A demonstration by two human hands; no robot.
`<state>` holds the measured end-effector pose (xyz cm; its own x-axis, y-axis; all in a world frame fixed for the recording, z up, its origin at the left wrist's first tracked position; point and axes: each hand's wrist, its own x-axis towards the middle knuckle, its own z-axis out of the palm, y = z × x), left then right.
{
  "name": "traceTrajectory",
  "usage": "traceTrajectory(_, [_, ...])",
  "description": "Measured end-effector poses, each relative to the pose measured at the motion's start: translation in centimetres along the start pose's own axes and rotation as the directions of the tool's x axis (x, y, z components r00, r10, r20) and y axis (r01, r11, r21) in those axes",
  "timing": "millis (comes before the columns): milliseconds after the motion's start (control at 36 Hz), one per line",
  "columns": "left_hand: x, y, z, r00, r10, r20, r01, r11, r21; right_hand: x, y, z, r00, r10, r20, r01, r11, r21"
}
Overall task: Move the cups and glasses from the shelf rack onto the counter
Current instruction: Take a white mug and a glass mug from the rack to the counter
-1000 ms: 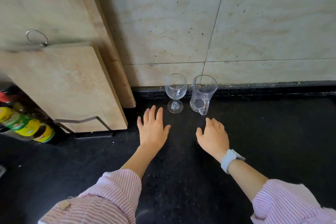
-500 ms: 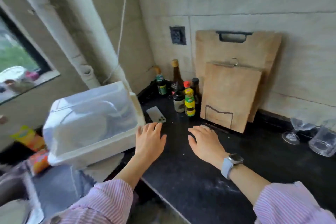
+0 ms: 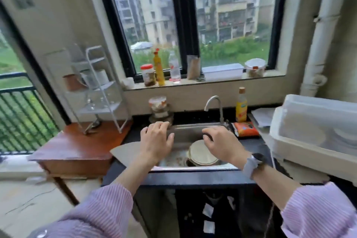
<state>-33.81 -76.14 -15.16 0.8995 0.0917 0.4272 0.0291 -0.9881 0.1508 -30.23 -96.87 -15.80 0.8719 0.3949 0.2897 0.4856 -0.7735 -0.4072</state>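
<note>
A white wire shelf rack (image 3: 100,91) stands on a brown wooden table (image 3: 77,147) at the left. Its middle tier holds a brown mug (image 3: 72,82) and a white cup (image 3: 102,77). The lower tier holds blurred stemmed glasses (image 3: 92,102). My left hand (image 3: 156,139) hovers over the sink's left edge, fingers relaxed, holding nothing. My right hand (image 3: 222,143), with a watch on its wrist, hangs over the sink with loosely curled fingers, also empty. Both hands are well to the right of the rack.
A steel sink (image 3: 193,135) with plates (image 3: 202,153) and a tap (image 3: 214,106) lies below my hands. A covered dish drainer (image 3: 316,127) sits right. Bottles and jars line the windowsill (image 3: 193,81). A yellow bottle (image 3: 241,108) and orange packet (image 3: 246,128) stand behind the sink.
The view has swung left from the wine glass and mug on the black counter, past the cutting boards, to the sink and window. Both empty hands stayed out in front.
</note>
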Motion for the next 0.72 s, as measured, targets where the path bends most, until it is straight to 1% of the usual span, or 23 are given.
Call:
traceTrajectory(139, [-2.1, -12.2, -5.4, 0.976, -0.205, -0.078, 0.210, 0.976, 0.060, 5.7, -11.1, 4.6, 0.973, -0.227, 0.042, 0.224, 0.973, 0.052])
traceTrajectory(222, [-2.5, -18.3, -7.9, 0.940, -0.315, -0.130, 0.326, 0.943, 0.072, 9.1, -16.9, 7.2, 0.947, -0.315, 0.063, 0.310, 0.947, 0.078])
traceTrajectory(278, [-2.2, -22.2, -9.2, 0.918, -0.362, -0.163, 0.375, 0.925, 0.061, 11.7, -20.4, 8.9, 0.928, -0.365, 0.071, 0.358, 0.929, 0.092])
traceTrajectory(472, [2.2, -33.8, -12.2, 0.872, -0.427, -0.240, 0.445, 0.895, 0.022, 22.0, -29.6, 13.9, 0.874, -0.483, 0.047, 0.472, 0.869, 0.146])
traceTrajectory(583, [7.3, -39.7, -13.7, 0.858, -0.444, -0.257, 0.458, 0.889, -0.007, 29.0, -34.2, 15.6, 0.856, -0.516, 0.013, 0.508, 0.847, 0.157])
traceTrajectory(722, [12.9, -45.3, -14.9, 0.840, -0.449, -0.304, 0.441, 0.892, -0.100, 36.1, -38.7, 16.8, 0.849, -0.528, -0.023, 0.518, 0.823, 0.233])
